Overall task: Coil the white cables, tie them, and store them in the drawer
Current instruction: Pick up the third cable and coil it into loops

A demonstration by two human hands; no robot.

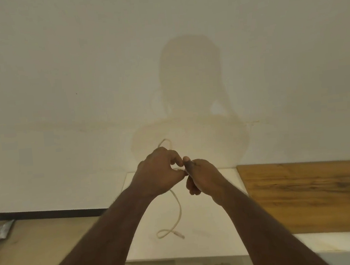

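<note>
The cable point(178, 209) hangs down from the left hand point(159, 172), its free end lying on the white top point(217, 230) below. Both hands pinch it together; the right hand point(201, 175) touches the left, so the slack lies beneath.

Left hand point(159, 171), right hand point(201, 175): both forearms raised, outstretched; fingers point(177, 156) curled, pinching, tips meeting mid-scene.
</note>
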